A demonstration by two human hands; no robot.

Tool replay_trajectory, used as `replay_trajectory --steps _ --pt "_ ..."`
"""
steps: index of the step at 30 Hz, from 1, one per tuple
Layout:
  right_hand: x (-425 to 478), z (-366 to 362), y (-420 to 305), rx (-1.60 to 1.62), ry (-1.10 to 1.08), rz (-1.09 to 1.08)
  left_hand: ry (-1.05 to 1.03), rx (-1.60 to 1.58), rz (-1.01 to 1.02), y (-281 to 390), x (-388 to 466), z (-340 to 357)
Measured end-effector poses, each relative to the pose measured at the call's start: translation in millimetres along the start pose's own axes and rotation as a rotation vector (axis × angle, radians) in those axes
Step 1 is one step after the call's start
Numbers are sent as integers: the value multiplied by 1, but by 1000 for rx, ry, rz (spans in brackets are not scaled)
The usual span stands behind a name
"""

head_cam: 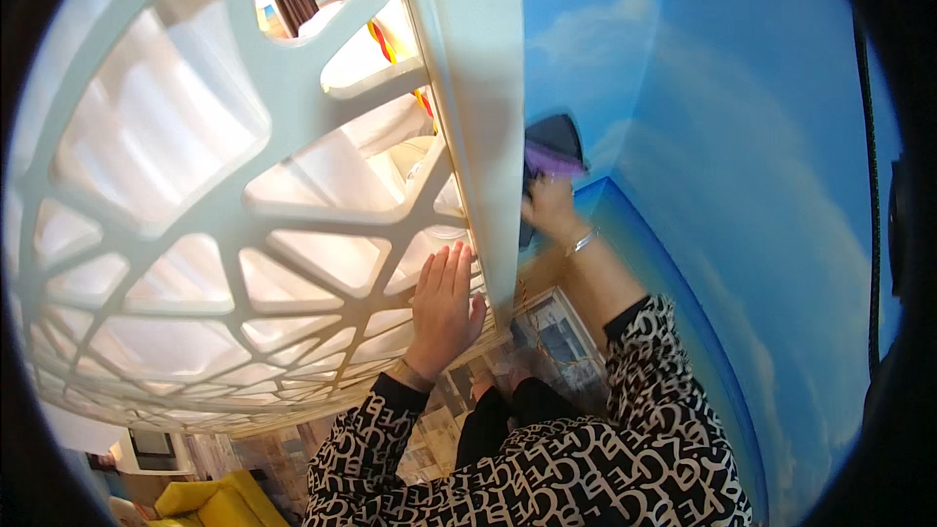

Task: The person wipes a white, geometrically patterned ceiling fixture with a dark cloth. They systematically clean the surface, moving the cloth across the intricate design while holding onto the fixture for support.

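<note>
My left hand (445,307) rests flat against a pale cut-out lattice panel (293,219), fingers straight and thumb a little apart, with nothing held. Past the panel's solid side edge (476,88), my right hand (550,208) grips a black and purple hand-held object (556,146). It is blurred and the panel edge partly hides it, so its exact kind cannot be told. It is close to a blue wall painted with clouds (600,36). A metal bracelet (583,241) circles my right wrist.
A twisted red and yellow cord (381,40) hangs behind the lattice near pale fabric (161,117). Below are a framed picture (567,337) and a wood-patterned floor (432,439). A yellow armchair (219,501) stands at lower left. A black cable (867,161) runs down at far right.
</note>
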State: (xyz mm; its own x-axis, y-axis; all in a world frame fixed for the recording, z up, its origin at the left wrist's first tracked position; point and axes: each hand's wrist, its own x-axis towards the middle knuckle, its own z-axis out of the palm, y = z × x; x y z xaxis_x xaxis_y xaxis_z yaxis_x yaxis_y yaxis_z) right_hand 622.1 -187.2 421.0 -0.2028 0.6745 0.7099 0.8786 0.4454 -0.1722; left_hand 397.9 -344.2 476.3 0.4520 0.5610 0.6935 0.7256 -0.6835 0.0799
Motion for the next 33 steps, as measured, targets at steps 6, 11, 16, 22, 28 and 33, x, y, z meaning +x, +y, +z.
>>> replay_trajectory --steps 6,11,16,22,28,33 --pt "142 -208 -31 680 867 -6 4 -4 -81 18 -11 5" --pt "82 -185 -104 924 496 -85 -121 77 -122 5 -26 20" --pt "-49 -105 -145 722 276 152 -315 106 -226 9 -33 7" --pt "-43 -107 -150 351 265 -57 -377 137 -235 -3 -26 14" --pt "161 -212 -181 168 657 -206 -371 123 -271 -2 -25 11" --pt "201 -205 -188 77 812 -130 -303 98 -245 -13 -28 21"
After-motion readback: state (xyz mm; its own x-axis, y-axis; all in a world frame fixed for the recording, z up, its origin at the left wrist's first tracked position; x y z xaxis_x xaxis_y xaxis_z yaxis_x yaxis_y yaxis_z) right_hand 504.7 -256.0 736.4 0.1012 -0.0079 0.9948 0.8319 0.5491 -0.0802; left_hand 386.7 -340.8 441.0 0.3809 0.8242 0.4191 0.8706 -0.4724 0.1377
